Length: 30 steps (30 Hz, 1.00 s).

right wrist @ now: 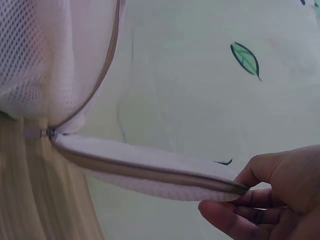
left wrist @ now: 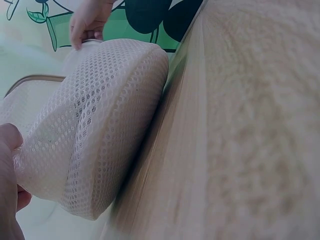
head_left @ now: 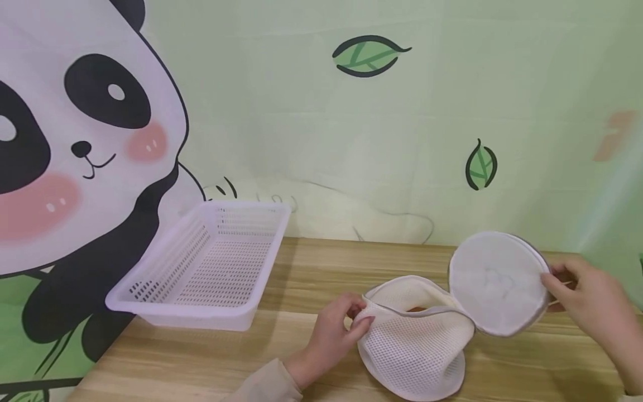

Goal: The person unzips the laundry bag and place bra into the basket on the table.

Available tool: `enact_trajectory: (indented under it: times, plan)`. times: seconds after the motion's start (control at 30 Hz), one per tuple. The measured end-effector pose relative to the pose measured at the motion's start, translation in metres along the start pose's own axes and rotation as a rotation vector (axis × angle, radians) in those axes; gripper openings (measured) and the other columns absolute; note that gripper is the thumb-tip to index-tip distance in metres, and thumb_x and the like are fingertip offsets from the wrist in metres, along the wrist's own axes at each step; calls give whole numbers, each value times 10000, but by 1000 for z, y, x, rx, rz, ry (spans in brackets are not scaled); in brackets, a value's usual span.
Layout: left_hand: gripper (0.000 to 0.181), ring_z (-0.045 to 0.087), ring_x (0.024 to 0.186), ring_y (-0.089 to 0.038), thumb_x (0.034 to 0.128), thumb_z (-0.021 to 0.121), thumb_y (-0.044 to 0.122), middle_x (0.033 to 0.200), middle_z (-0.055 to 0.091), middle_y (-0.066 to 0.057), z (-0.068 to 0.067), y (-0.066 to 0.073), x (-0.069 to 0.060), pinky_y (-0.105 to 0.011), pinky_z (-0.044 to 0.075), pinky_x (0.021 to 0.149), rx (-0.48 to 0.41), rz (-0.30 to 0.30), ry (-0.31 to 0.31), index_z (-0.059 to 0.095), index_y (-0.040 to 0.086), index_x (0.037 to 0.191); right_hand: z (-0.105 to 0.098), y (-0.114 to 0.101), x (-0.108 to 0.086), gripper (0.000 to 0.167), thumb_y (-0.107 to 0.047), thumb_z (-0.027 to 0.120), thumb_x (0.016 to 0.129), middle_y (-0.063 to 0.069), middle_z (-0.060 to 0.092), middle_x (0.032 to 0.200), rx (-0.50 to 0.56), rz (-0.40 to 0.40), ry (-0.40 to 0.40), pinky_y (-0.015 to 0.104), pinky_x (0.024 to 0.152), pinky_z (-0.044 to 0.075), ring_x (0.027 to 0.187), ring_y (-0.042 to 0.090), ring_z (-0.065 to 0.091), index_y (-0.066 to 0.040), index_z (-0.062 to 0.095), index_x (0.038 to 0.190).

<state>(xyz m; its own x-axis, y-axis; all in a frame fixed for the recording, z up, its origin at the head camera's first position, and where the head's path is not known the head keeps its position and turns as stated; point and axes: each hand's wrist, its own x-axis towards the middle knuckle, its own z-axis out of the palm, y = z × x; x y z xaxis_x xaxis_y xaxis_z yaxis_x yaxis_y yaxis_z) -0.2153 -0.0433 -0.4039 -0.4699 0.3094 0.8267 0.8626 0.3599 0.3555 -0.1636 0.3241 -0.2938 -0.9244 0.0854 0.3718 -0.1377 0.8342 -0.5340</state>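
Note:
A white mesh bag (head_left: 412,346) with a grey zip edge stands on the table, its top unzipped; a bit of something orange-brown shows inside. The left hand (head_left: 334,335) pinches the rim at the bag's left side. Folded out to the right is the round lid (head_left: 494,282), its far edge pinched between thumb and fingers of the right hand (head_left: 585,290). In the right wrist view the zip pull (right wrist: 51,132) sits where lid (right wrist: 150,172) and bag (right wrist: 45,55) join. The left wrist view shows the bag's mesh side (left wrist: 115,100) close up.
A white perforated plastic basket (head_left: 246,310) stands at the left of the wooden table (head_left: 301,268), with no item visible in it. Behind the table hangs a green cloth (head_left: 281,100) printed with a panda and leaves.

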Motion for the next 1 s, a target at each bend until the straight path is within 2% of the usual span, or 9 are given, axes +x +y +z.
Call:
enact_trajectory:
  times: [0.27,0.47,0.67,1.0]
  plan:
    - [241,600,683,-100,769,753,26,787,635,-40,1,0,-2,-122,483,589,-6,-24,-10,580,50,936,1,27,2,294,-40,454,981,165,660,765,71,70,-123,234,511,563,540,20,599,232,463,1093]
    - [237,603,688,-103,778,745,25,794,634,-41,1,0,-2,-135,481,563,-10,-32,-18,579,53,944,3,48,0,334,-49,423,994,115,661,733,58,120,-214,250,512,568,545,53,617,266,439,1104]
    - [241,601,682,-104,783,747,36,790,631,-43,0,1,-1,-115,460,534,-7,-35,-23,571,55,948,5,66,-1,377,-105,397,1014,64,652,742,20,212,-335,258,535,572,567,101,634,266,434,1071]
    - [257,597,664,-99,768,751,19,777,626,-47,2,-1,-2,-128,497,581,-10,-17,-10,564,54,941,16,80,-9,270,-66,428,983,47,657,730,-23,208,-369,258,507,564,544,109,610,178,533,935]
